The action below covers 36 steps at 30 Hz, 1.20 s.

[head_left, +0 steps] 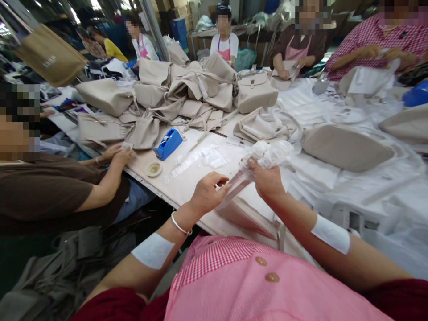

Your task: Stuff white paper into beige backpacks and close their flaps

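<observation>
My right hand (267, 178) is closed round a bunch of crumpled white wrapping (272, 154) above the table. Below the bunch, a translucent strip (236, 185) slants down toward my left hand (210, 191). The left hand's fingers are curled, with gaps between them, and its fingertips are at the strip's lower end; whether they pinch it is unclear. Under both hands a beige bag (249, 216) lies at the table's near edge. Clear plastic pieces (214, 156) lie flat just beyond my left hand.
A blue tape dispenser (169, 143) and a small round dish (154, 169) stand left of centre. Beige bags (200, 84) are heaped behind. White sheets and a large beige bag (346, 147) cover the right. A person (50, 191) sits close at left; others work across the table.
</observation>
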Available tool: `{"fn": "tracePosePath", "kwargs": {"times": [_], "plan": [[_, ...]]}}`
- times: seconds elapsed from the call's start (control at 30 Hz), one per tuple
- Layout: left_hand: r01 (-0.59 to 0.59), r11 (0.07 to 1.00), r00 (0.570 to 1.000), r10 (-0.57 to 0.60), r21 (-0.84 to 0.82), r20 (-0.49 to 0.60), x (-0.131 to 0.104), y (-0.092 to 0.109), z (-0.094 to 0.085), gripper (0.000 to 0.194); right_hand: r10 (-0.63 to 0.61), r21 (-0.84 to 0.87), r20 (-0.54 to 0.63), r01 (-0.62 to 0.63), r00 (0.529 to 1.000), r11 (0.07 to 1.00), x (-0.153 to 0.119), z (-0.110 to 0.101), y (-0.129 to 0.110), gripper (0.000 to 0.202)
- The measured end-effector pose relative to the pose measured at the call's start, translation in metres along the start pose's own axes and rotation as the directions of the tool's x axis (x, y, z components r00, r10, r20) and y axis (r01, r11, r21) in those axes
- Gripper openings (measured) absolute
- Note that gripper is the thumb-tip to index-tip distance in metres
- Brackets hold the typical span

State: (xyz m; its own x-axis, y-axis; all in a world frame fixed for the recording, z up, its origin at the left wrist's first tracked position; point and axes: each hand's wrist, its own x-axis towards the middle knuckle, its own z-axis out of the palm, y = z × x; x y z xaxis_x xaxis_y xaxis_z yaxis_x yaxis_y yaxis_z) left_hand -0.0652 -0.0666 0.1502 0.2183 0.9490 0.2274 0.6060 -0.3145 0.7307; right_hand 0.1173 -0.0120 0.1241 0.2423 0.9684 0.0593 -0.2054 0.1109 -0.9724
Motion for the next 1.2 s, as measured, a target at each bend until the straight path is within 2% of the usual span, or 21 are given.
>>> {"fn": "tracePosePath", "kwargs": {"times": [0.07,0.2,0.3,0.37,0.47,0.6,0.67,0.77,0.87,0.93,1.1,1.2], "plan": [[0.023,0.998,0.997,-0.027,0.062,0.069,-0.005,0.001,0.008,0.025,0.023,0.014,-0.011,-0.023,1.000,1.000,-0.002,0.003,0.004,0.030],[0.180,0.980,0.970,-0.191,0.085,0.152,-0.009,-0.002,0.023,0.035,0.028,0.024,0.026,-0.029,0.999,0.999,-0.007,0.006,0.009,0.029],[0.180,0.981,0.955,-0.193,0.080,0.226,-0.008,0.000,0.023,0.030,0.022,0.033,0.019,-0.023,1.000,0.999,-0.007,0.007,0.008,0.029],[0.169,0.984,0.956,-0.179,0.064,0.234,-0.005,0.003,0.021,0.032,0.027,0.021,0.013,-0.028,1.000,0.999,-0.006,0.008,0.005,0.030],[0.223,0.975,0.947,-0.219,0.005,0.234,-0.001,0.011,0.021,0.035,0.055,-0.006,0.016,-0.055,0.998,0.998,-0.011,0.012,0.001,0.032],[0.330,0.935,0.933,-0.303,-0.129,0.194,0.006,0.018,0.030,0.038,0.132,-0.065,0.021,-0.131,0.991,0.989,-0.027,0.017,0.004,0.033],[0.338,0.926,0.934,-0.307,-0.170,0.183,0.008,0.018,0.034,0.038,0.167,-0.077,0.022,-0.165,0.986,0.983,-0.031,0.016,0.008,0.032],[0.318,0.935,0.931,-0.276,-0.158,0.239,0.008,0.014,0.029,0.038,0.150,-0.064,0.023,-0.148,0.988,0.987,-0.026,0.011,0.009,0.032],[0.343,0.934,0.883,-0.283,-0.102,0.374,0.007,0.009,0.018,0.041,0.086,-0.055,0.023,-0.084,0.996,0.995,-0.017,0.007,0.004,0.032],[0.336,0.940,0.863,-0.280,-0.063,0.421,0.007,0.008,0.014,0.040,0.073,-0.041,0.024,-0.072,0.997,0.997,-0.017,0.008,0.003,0.031],[0.348,0.930,0.900,-0.296,-0.120,0.320,0.011,0.017,0.029,0.034,0.174,-0.063,0.072,-0.170,0.982,0.983,-0.030,0.016,0.010,0.028],[0.336,0.930,0.906,-0.275,-0.151,0.322,0.008,0.015,0.029,0.036,0.192,-0.047,0.071,-0.189,0.979,0.981,-0.030,0.011,0.010,0.028]]}}
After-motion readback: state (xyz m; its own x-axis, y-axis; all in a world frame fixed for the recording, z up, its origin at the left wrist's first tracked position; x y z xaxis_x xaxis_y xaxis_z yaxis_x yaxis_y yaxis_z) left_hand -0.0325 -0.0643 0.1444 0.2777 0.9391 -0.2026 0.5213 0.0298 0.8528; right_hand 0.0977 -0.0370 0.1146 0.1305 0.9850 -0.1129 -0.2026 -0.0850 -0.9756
